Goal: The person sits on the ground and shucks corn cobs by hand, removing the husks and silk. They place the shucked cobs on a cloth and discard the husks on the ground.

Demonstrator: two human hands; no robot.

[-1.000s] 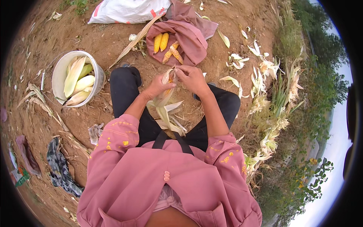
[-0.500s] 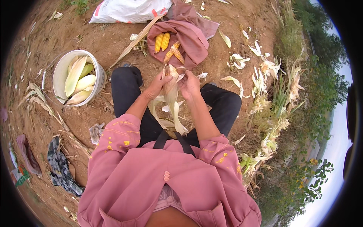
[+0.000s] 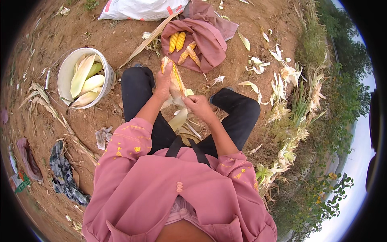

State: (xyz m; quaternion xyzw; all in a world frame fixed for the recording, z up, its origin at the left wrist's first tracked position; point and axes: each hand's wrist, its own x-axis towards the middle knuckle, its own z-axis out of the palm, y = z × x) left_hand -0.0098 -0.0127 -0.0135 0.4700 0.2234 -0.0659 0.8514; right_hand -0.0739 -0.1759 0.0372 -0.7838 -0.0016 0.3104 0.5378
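My left hand (image 3: 163,84) is wrapped round a corn cob (image 3: 176,76), whose tip points up and away from me. A strip of yellow kernels shows along it, while pale husk still covers its lower part. At the base of the cob, my right hand (image 3: 197,106) pinches the husk between thumb and fingers. Loose pale husk (image 3: 178,119) hangs below, between my knees. Just beyond my hands, a reddish-pink sack (image 3: 215,52) lies with its mouth spread, holding several bare yellow cobs (image 3: 180,41).
To the left stands a white bucket (image 3: 61,82) with several unhusked ears (image 3: 82,76). A white sack (image 3: 141,10) lies at the far side. Torn husks (image 3: 278,90) litter the soil on the right beside weeds. A camouflage cloth (image 3: 62,173) lies at the lower left.
My right hand has come down from the tip to the base of the cob, drawing husk with it. Yellow kernels now show. My left hand has tilted the cob up and leftward.
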